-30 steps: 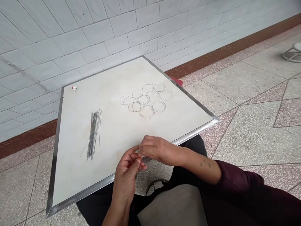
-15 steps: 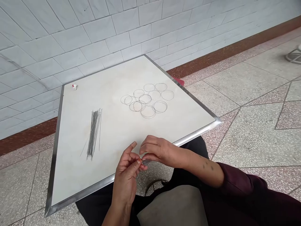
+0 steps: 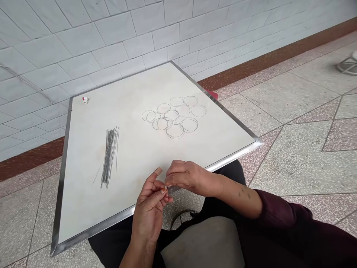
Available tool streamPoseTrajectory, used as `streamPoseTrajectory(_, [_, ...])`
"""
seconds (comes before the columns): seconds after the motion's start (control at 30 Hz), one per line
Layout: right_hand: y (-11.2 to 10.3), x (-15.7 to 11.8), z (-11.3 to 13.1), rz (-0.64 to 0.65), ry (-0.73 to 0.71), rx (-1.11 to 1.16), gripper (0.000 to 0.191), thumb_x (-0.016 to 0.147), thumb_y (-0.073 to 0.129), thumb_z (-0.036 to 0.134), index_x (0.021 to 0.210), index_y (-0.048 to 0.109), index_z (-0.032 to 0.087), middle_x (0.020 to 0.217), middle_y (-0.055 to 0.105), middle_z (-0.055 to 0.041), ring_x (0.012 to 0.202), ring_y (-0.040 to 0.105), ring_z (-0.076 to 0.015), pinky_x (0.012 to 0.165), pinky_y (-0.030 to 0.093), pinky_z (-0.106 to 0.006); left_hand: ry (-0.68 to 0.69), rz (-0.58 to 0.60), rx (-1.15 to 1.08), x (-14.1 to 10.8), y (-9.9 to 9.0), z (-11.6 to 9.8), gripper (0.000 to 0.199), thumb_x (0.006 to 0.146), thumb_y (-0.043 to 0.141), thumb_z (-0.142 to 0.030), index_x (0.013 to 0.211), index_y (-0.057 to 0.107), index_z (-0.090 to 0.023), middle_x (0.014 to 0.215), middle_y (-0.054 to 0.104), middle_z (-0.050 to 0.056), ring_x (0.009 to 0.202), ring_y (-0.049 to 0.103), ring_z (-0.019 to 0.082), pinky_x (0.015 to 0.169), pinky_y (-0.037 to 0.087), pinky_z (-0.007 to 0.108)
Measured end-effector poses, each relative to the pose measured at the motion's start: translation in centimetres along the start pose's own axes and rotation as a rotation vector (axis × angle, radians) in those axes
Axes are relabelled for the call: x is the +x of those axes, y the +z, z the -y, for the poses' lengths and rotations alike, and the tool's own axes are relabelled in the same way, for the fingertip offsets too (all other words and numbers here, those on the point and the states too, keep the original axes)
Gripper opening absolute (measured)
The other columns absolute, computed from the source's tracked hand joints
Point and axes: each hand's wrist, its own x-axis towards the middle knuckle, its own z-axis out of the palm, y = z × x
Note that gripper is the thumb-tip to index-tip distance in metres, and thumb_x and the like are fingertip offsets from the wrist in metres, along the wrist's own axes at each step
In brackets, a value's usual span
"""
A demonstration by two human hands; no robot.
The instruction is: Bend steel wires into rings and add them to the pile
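Over the near edge of the table, my left hand (image 3: 149,204) pinches a thin wire (image 3: 165,188) between thumb and a bent finger, its index finger raised. My right hand (image 3: 189,176) comes in from the right with fingers pressed together at the same spot; its fingertips hide most of the wire. Beyond them, several thin wire rings (image 3: 175,130) lie overlapping on the white tabletop. To the left rests a bundle of straight dark wires (image 3: 109,156), with a few strays beside it.
The white table (image 3: 134,149) has a metal rim (image 3: 234,156) and stands against a tiled wall (image 3: 111,37). A small white and red object (image 3: 85,100) sits at its far left corner. A metal stool base (image 3: 347,67) stands on the floor at far right.
My right hand's fingers have shifted slightly and now close tighter over the left fingertips. The view has moved a little; the rings and the bundle lie as before.
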Motion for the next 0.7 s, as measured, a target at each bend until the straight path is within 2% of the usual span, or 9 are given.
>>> streamPoseTrajectory(0.13, [0.3,-0.1,-0.1,-0.003,-0.023,-0.044,0.013,0.098,0.051,0.012,0.097,0.063,0.017,0.09,0.065,-0.0042,0.082,0.054,-0.0138,0.076,0.051,-0.027,-0.008,-0.004,0.022,0.0,-0.1,0.1,0.05,0.072,0.075,-0.016,0.12,0.069,-0.026,0.077,0.057,-0.003,0.063,0.051,0.009,0.061,0.049,0.024])
streamPoseTrajectory(0.33, [0.9,-0.5,0.6,-0.088,0.128,-0.001,0.012,0.099,0.051,0.023,0.104,0.06,0.016,0.092,0.061,-0.0064,0.086,0.057,-0.0148,0.072,0.053,-0.026,0.024,-0.04,-0.021,-0.4,0.1,-0.1,0.051,0.072,0.076,-0.016,0.122,0.067,-0.027,0.08,0.057,-0.003,0.065,0.054,0.009,0.061,0.05,0.022])
streamPoseTrajectory(0.7, [1.0,-0.4,0.8,-0.148,0.107,0.012,0.016,0.099,0.049,0.015,0.107,0.062,0.016,0.093,0.06,-0.0064,0.086,0.058,-0.0141,0.07,0.054,-0.024,0.002,-0.056,-0.071,-0.5,0.3,0.2,0.051,0.073,0.075,-0.017,0.122,0.067,-0.026,0.084,0.056,-0.003,0.064,0.052,0.009,0.061,0.051,0.025])
